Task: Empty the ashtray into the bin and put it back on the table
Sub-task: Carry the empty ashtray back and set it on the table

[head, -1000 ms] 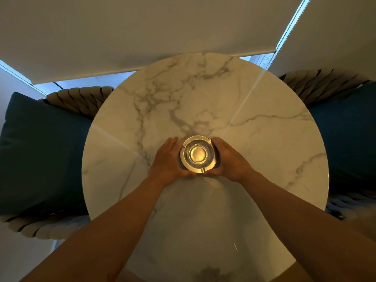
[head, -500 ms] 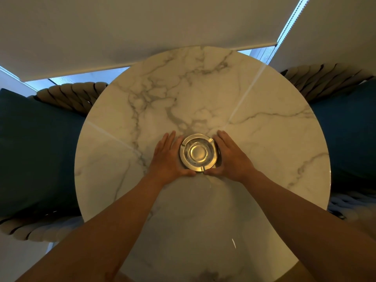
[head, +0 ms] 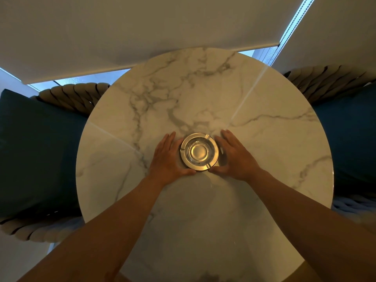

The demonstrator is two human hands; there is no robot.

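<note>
**Ashtray on the marble, both your hands flanking it**

You're looking straight down at the round white marble table with grey veins (head: 254, 123), and there in the middle of it sits the round shiny metal ashtray (head: 199, 152), flat on the stone, upright, its wide polished rim catching the light. The bowl looks clean from here, just a few tiny dark specks near the front edge, too small to tell what they are.

Your left hand (head: 169, 159) lies on the ashtray's left side, fingers stretched flat and pointing away from you, thumb hooked round the near edge of the rim. Your right hand (head: 237, 157) mirrors it on the other side, fingers extended, thumb curled in toward the front of the ashtray. Both hands are spread, not closed around anything; palms sit right against the rim or just beside it, and you cannot tell from this angle whether there is any real pressure on it. The two thumbs nearly meet at the near edge.

Left of the table, a dark teal cushion (head: 38, 151) rests in a woven rope-backed chair (head: 75, 94); a matching chair with its own teal cushion (head: 350, 139) stands on the right. Beyond the table's far edge hangs a pale roller blind (head: 142, 27)
</note>
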